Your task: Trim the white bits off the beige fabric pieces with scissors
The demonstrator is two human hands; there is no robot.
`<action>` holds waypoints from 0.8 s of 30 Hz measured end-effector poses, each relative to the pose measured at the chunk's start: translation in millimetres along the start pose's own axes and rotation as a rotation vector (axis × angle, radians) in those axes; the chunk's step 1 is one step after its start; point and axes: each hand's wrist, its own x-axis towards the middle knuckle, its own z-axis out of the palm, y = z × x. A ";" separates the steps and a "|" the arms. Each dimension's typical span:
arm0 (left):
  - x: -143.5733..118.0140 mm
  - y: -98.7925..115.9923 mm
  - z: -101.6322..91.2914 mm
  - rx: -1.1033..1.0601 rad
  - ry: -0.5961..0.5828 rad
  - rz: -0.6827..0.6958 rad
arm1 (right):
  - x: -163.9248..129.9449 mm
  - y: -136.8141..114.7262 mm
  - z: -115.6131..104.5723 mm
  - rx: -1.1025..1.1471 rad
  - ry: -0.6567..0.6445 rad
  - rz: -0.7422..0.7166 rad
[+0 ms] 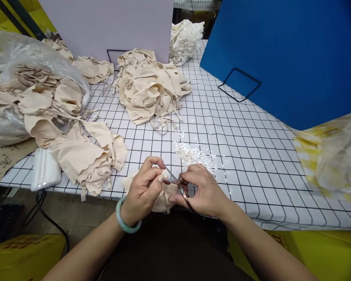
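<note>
My left hand (146,189), with a green bangle (126,218) at its wrist, pinches the edge of a beige fabric piece (163,201). The rest of that piece hangs below the fingers at the table's front edge. In my right hand (206,189) is a pair of scissors (182,185), its fingers through the handles. The blades stand apart and point left, right at the pinched fabric edge. Just beyond my hands lies a scatter of small white clippings (194,154).
Beige fabric pieces (149,88) are heaped mid-table, and more spill from a clear plastic bag (38,50) at left. A white device (46,171) with a cable sits at the front left. A blue board (280,58) and a pale board (114,27) stand behind.
</note>
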 end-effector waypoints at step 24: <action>4.8 -2.1 8.7 0.020 -0.082 0.057 | -6.7 5.6 4.9 -0.001 0.090 -0.035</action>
